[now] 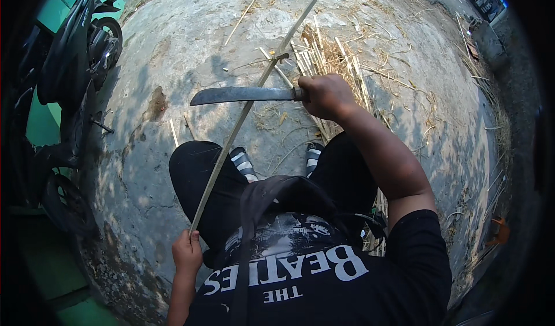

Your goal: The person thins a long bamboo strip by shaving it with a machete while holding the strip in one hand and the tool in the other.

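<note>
My right hand [328,96] is closed round the handle of a machete [243,95], whose broad grey blade points left. The blade lies across a long, thin bamboo strip [231,138] as seen from above; whether they touch I cannot tell. Down at the lower left, my left hand [188,251] grips the near end of that strip. From there the strip slants up past my left knee to the far ground. A dark knot or bit of twig [282,56] shows beside it above the blade.
Beyond my right hand lies a pile of split bamboo sticks and shavings [332,51] on the concrete ground [191,42]. A motorbike [69,65] stands at the left. More sticks [474,60] lie along the right edge. An orange object [498,231] sits at the far right.
</note>
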`<state>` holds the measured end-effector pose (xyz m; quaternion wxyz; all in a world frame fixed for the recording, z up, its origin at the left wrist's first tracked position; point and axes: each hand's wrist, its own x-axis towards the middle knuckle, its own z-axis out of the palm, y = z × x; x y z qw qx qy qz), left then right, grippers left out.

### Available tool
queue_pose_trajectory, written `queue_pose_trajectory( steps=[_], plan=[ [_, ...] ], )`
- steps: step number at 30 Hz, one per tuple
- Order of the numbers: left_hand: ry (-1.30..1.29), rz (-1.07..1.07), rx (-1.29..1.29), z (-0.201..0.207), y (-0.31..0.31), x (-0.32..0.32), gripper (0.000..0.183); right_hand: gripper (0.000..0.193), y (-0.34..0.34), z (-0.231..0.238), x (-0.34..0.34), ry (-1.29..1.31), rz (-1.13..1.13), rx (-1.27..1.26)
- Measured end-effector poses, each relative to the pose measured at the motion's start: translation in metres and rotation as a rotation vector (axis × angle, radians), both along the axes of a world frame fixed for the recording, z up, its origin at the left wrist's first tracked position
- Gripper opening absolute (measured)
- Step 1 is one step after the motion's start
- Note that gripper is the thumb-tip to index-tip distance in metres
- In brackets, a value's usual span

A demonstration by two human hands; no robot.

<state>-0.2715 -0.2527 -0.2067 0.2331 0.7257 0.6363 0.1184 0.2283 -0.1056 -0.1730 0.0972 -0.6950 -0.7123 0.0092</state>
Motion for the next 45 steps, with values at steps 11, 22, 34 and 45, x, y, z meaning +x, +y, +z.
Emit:
queue_pose_trajectory(
  steps=[11,22,34,45],
  plan=[
    [-0.118,0.021,-0.103,-0.024,-0.009,-0.001,0.042,0.012,0.047,-0.013,-0.059,0.104,0.435,0.341],
    [-0.078,0.027,-0.021,-0.021,-0.008,0.007,0.043,0.016,0.049,-0.05,-0.036,0.513,-0.19,0.208],
    [-0.012,-0.008,0.098,-0.032,-0.006,0.0,0.037,0.013,0.078,-0.043,-0.031,0.403,-0.212,0.384],
    [-0.016,-0.031,-0.002,-0.009,0.001,0.011,0.04,0.033,0.059,-0.053,-0.036,0.708,-0.224,0.159]
  ],
)
